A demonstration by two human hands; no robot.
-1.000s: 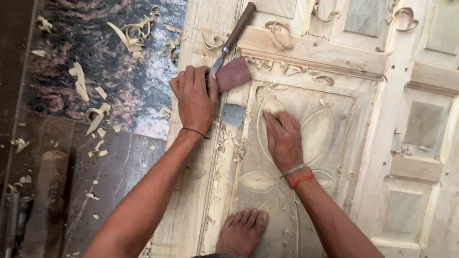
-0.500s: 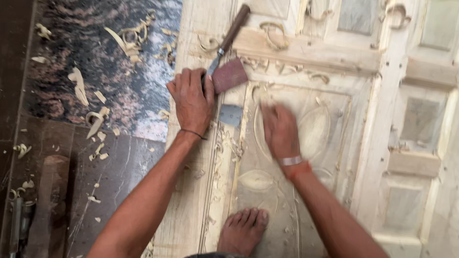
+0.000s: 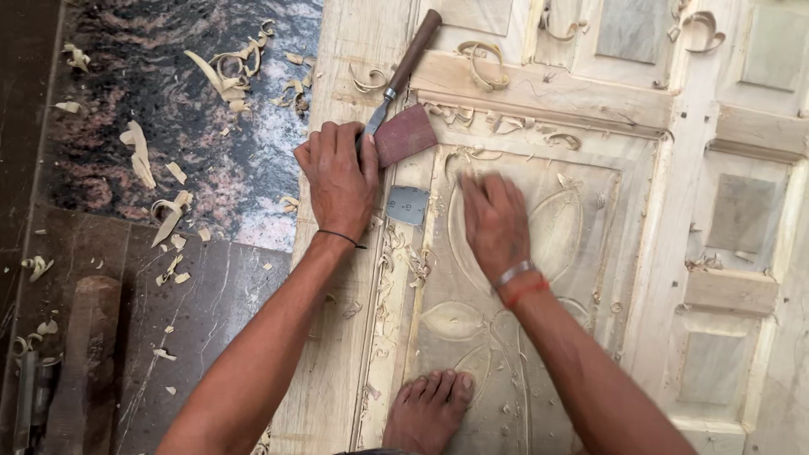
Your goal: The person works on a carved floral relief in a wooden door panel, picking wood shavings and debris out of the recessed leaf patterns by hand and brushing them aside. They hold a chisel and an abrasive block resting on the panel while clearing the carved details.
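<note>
A pale carved wooden door (image 3: pixel 539 93) lies flat on the floor. My left hand (image 3: pixel 337 181) rests palm down on its left stile, fingers beside the blade of a brown-handled chisel (image 3: pixel 409 63) and a reddish-brown sheet of sandpaper (image 3: pixel 406 135). A small grey metal plate (image 3: pixel 408 205) lies just right of that hand. My right hand (image 3: pixel 495 223) presses flat on the carved oval panel (image 3: pixel 560 232), slightly blurred; anything under the palm is hidden. My bare foot (image 3: pixel 428 409) stands on the lower part of the panel.
Curled wood shavings (image 3: pixel 232 72) litter the dark stone floor (image 3: pixel 168 278) at left and the door's upper rails. A wooden block (image 3: pixel 84 354) and a metal tool (image 3: pixel 29 404) lie at the lower left. Recessed square panels (image 3: pixel 742 211) fill the door's right side.
My right hand has slid a little farther up the carved panel. My left hand stays pressed on the stile beside the chisel.
</note>
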